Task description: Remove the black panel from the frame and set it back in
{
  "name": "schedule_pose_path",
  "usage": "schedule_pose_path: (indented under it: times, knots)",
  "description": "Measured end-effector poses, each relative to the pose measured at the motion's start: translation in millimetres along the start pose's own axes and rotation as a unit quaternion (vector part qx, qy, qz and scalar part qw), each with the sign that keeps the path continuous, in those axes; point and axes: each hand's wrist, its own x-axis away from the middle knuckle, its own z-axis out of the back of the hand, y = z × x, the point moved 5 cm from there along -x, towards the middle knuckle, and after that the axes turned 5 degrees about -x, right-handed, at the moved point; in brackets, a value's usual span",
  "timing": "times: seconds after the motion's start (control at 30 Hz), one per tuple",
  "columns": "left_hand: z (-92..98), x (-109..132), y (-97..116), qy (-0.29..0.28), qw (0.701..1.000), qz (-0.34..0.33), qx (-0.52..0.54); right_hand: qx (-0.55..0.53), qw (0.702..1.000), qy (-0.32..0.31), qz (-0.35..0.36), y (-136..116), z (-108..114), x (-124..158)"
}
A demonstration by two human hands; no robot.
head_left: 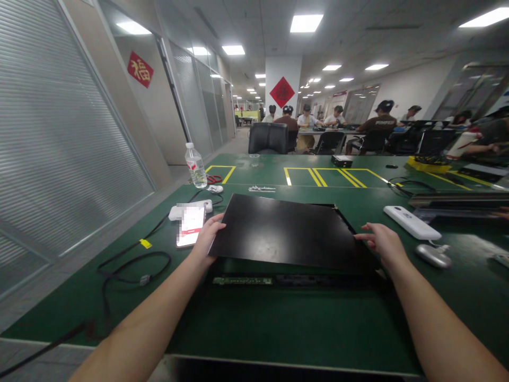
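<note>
Clasped in the left grip (208, 238), a black panel (278, 233) extends rightward to the fingertips of the right grip (386, 244), whose hold is unclear.

Lt.: bright, cool, even; src. white rect. ceiling panels (306, 23) above us, blown out. Glare: soft patch, flat glossy black rect. sheet (278, 228); pale smear, R. side, smooth green tabletop (298, 323). White-lit rect. phone screen (194, 218): overexp., part pixelated. Far end of rm.: soft. Edges: wide-angle stretch; grey slatted blinds (71, 106) slant.
</note>
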Motion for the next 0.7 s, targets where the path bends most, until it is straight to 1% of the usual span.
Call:
schedule_pose_path:
  times: [0.2, 0.4, 0.53, 0.7]
  knots:
    - [-0.6, 3, 1, 0.01, 1.0, 0.017, -0.012, 0.01, 1.0, 0.004, 0.002, 3, 1, -2]
    - [-1.4, 5, 1, 0.015, 0.999, 0.021, -0.02, 0.067, 0.997, 0.0, 0.035, 8, 3, -8]
    - [-1.4, 6, 0, 0.013, 0.999, 0.035, -0.032, 0.127, 0.99, -0.002, 0.057, 9, 6, -13]
    - [-2.1, 8, 0, 0.023, 0.998, 0.039, -0.034, 0.235, 0.969, 0.0, 0.077, 3, 5, -12]
